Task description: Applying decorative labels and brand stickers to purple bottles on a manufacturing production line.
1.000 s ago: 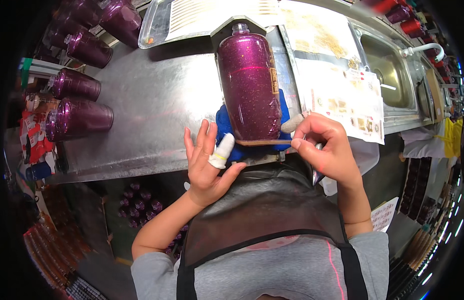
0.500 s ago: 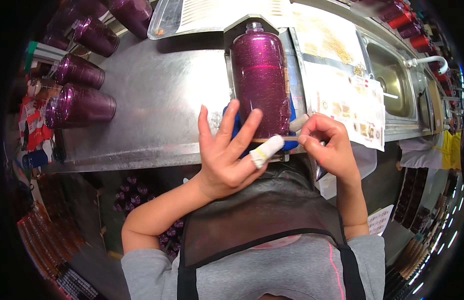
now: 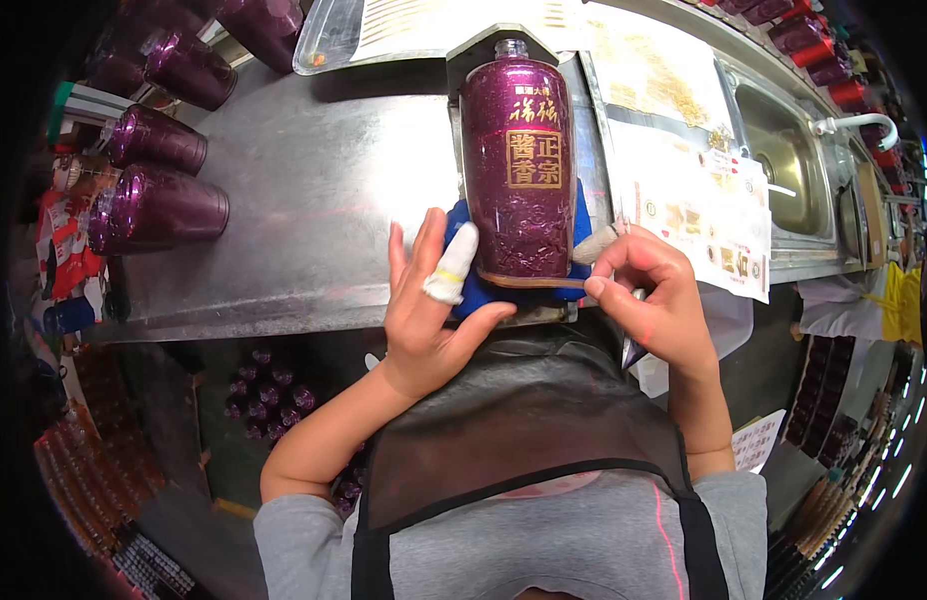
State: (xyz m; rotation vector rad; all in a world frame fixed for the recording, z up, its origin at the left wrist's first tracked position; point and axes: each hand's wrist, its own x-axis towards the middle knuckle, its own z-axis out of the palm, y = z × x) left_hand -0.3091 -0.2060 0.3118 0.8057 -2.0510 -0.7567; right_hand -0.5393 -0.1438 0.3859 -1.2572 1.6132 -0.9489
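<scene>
A glossy purple bottle (image 3: 524, 225) with gold lettering lies on its side in a metal holder over a blue cloth or pad (image 3: 474, 298), its clear neck pointing away from me. Around its base runs a thin brown-gold strip (image 3: 534, 284). Thumb and forefinger of my right hand (image 3: 656, 305) pinch the strip's free end, just right of the base. My left hand (image 3: 419, 325) is open beside the bottle's lower left, fingers spread, seemingly apart from it. One of its fingers wears a white finger cover (image 3: 456, 262); a greyish cover (image 3: 594, 243) sits on a right finger.
Several purple bottles (image 3: 169, 210) lie along the left of the metal bench (image 3: 304, 200). Beyond the holder is a tray (image 3: 329, 40) with pale strips. Printed sheets (image 3: 684, 200) are on the right, before a sink (image 3: 779, 160) with a white tap. More bottles (image 3: 269, 395) stand below the bench.
The bottle has rolled about its length, so its gold lettering now faces up. My left hand has drawn back to the left, off the bottle. My right hand keeps its pinch on the strip.
</scene>
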